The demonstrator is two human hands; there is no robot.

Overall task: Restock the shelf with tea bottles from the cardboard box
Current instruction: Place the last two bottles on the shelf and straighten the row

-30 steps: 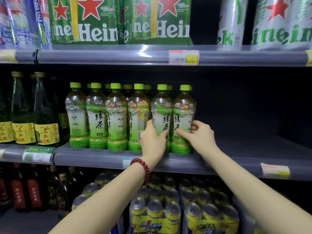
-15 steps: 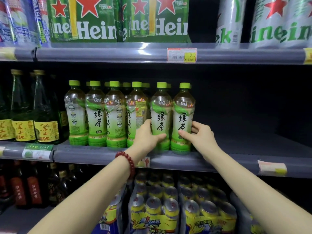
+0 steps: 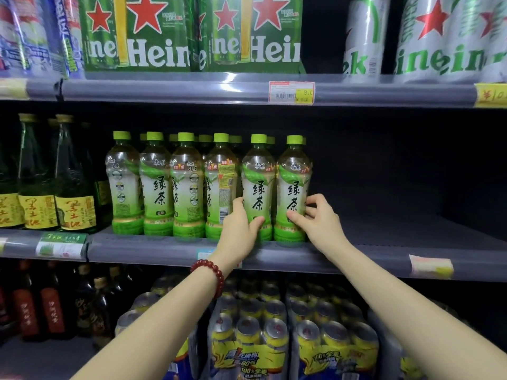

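Leftward, glass bottles (image 3: 68, 182) beside tea bottles (image 3: 156, 187); rightward, bare shelf (image 3: 411, 231)

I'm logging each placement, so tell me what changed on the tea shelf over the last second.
Both end green tea bottles were turned so their labels face front: the left hand turned the fifth bottle, the right hand the sixth bottle. Both hands still grip them. The four bottles to the left and the bare shelf to the right stayed as they were.
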